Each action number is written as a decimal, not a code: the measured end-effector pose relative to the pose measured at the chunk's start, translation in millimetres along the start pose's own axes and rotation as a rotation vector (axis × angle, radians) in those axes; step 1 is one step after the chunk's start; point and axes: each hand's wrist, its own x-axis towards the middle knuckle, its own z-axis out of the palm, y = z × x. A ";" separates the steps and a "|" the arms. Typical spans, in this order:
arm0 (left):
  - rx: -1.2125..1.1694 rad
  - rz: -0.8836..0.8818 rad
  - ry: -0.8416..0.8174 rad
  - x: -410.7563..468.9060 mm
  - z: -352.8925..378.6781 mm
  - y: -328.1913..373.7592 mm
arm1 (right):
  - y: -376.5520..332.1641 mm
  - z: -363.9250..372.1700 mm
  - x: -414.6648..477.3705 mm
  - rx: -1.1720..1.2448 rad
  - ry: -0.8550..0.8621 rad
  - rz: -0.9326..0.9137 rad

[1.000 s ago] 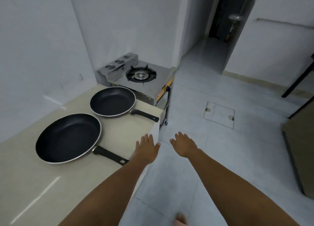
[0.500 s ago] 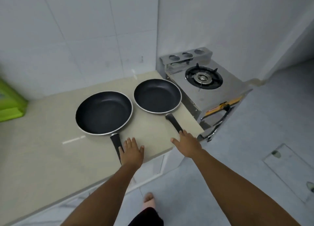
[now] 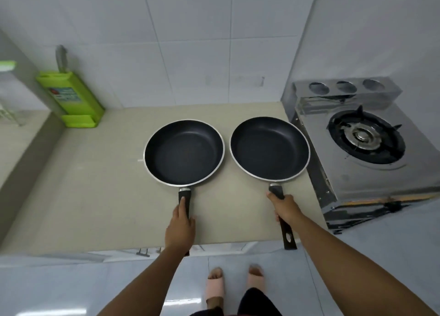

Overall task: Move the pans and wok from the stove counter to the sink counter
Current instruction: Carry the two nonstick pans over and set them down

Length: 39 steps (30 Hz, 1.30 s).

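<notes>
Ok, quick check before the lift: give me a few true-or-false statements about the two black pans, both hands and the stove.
1. The left hand is wrapped around the handle of the left black non-stick frying pan. True.
2. The right hand hangs free above the beige counter. False: it holds the handle of the right black non-stick frying pan.
3. The two pans are stacked. False: they lie side by side, rims close together.
4. Both pans are empty. True.
5. A pan sits on the burner of the steel gas stove. False: the burner is bare.
</notes>
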 end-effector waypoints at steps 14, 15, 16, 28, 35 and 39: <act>-0.904 -0.617 -0.114 3.0 10.7 24.3 | 9.2 -8.0 20.5 0.363 -0.214 0.175; -0.917 -0.618 -0.106 3.1 12.9 25.6 | 9.7 -7.7 20.8 0.349 -0.197 0.165; -0.936 -0.615 -0.087 3.4 14.8 26.7 | 10.2 -8.5 20.8 0.338 -0.179 0.158; -0.753 -0.549 0.132 13.6 22.6 23.1 | -0.5 -18.0 6.7 0.103 0.080 0.050; -0.751 -0.562 0.217 -2.7 17.0 4.4 | -0.7 -1.4 -17.7 0.118 0.091 -0.030; -0.740 -0.600 0.326 -20.7 0.0 -4.7 | -17.0 4.3 -32.8 0.114 0.039 -0.122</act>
